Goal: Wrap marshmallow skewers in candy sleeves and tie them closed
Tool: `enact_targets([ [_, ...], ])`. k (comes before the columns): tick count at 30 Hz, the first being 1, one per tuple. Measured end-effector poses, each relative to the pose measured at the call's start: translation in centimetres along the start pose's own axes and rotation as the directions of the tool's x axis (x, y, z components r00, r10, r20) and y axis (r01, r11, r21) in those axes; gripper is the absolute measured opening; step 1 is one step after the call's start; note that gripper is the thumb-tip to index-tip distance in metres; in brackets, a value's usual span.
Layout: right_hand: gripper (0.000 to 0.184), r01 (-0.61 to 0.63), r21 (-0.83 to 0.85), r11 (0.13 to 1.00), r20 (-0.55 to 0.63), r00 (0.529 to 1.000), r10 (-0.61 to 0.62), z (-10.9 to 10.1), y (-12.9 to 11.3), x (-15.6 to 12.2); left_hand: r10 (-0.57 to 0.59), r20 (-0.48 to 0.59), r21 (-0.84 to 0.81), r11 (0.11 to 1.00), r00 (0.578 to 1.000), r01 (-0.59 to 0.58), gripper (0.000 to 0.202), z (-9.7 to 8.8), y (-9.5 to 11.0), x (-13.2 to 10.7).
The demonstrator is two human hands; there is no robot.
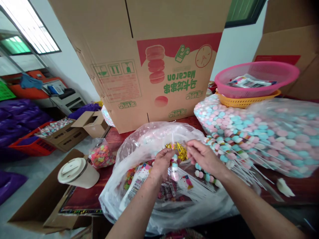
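My left hand (163, 163) is closed around the top of a clear-wrapped marshmallow skewer (174, 172), whose pink, white and blue pieces hang below the fingers. Just to the right, my right hand (200, 153) pinches with thumb and forefinger; whatever is between them is too small to make out. Gold twist ties (181, 151) lie in a heap behind and between both hands. Under the hands, a large clear plastic bag (112, 186) is spread open, with printed wrappers (137, 182), colourful gummy candies (129, 176) and white sticks in it.
Unwrapped marshmallow skewers (229, 146) lie on the right, against a big bag of pastel marshmallows (281, 132). A pink basket (256, 93) sits on a yellow one (239, 102). A tall carton (112, 83) stands behind. At left are a lidded cup (82, 176) and a candy bag (101, 154).
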State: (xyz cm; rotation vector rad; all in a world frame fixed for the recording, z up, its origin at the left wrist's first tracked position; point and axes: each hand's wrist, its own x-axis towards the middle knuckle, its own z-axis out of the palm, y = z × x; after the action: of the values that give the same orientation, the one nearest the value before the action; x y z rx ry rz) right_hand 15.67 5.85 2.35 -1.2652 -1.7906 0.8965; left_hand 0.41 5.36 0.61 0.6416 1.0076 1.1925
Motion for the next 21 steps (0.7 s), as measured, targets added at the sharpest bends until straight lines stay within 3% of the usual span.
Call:
enact_targets([
  [4,0.035,0.18,0.008,0.984,0.078,0.981,-0.18,1.2,-1.4,-0.1,0.045,0.047,0.07,0.996,0.998,-0.049,0.022,0.1,-0.1,-0.6],
  [9,0.056,0.04,-0.03,0.999,0.133,0.99,-0.035,1.5,-1.0,-0.4,0.104,0.182,0.291,0.944,0.978,-0.154,0.022,-1.0,-0.3,-1.7],
  [11,0.058,0.031,-0.089,0.996,0.142,0.99,-0.019,1.6,-0.7,-0.6,0.116,0.206,0.282,0.944,0.972,-0.173,0.026,-1.3,-0.7,-1.9],
  [14,0.062,0.073,-0.127,0.989,0.03,0.997,-0.069,2.5,-0.1,-1.2,0.082,0.126,0.113,0.989,0.989,-0.097,0.032,-1.2,-1.6,-1.9],
  [17,0.055,0.049,0.013,0.999,-0.15,0.988,-0.046,3.5,0.5,-2.1,0.015,0.089,-0.109,0.994,0.996,-0.006,0.034,-1.0,-1.8,-2.0],
  [19,0.04,0.071,0.099,0.993,-0.094,0.994,-0.062,3.2,0.5,-2.7,-0.037,0.154,-0.146,0.988,0.987,0.06,0.031,-1.2,-1.3,-2.1],
  [21,0.029,0.176,0.091,0.98,0.049,0.982,-0.181,2.3,0.2,-3.0,-0.165,0.263,-0.103,0.975,0.951,0.198,0.028,-1.5,-0.5,-2.3],
])
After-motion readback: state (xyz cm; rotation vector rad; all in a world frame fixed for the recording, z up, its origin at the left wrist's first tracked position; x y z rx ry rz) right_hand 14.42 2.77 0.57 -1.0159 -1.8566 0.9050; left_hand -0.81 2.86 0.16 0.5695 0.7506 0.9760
